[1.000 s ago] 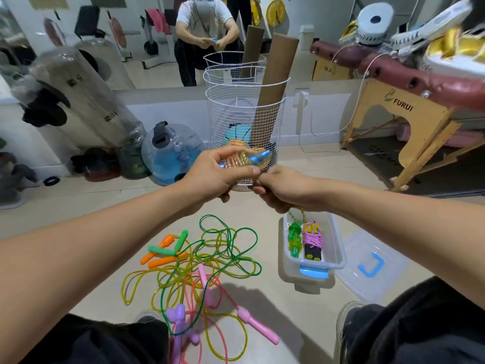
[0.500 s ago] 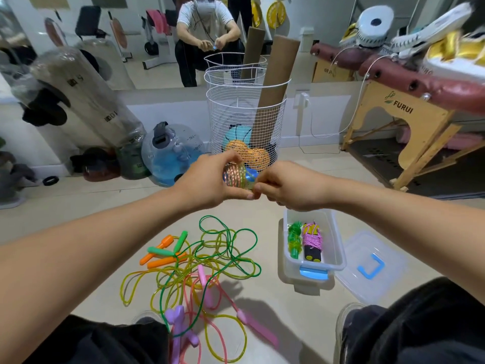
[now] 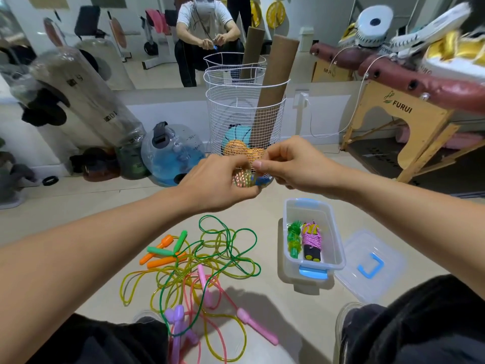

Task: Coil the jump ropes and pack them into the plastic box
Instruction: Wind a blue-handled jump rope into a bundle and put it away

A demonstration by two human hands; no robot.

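Jump rope bundle (image 3: 245,179), shiny yellow with blue handles, sits gripped in the left hand (image 3: 217,185) above the floor. Right hand (image 3: 294,164) has lifted higher, pinching the rope's end.

**Glossy plastic on a smooth floor**

The loose jump ropes (image 3: 210,261) are glossy, translucent plastic cord with smooth matt plastic handles. The plastic box (image 3: 336,248) and its lid (image 3: 378,282) are clear, shiny plastic with opaque blue clips. The floor (image 3: 283,319) looks smooth with a dull sheen. The basket (image 3: 244,119) is white-coated wire mesh; the tube (image 3: 275,77) inside looks like matt brown cardboard.
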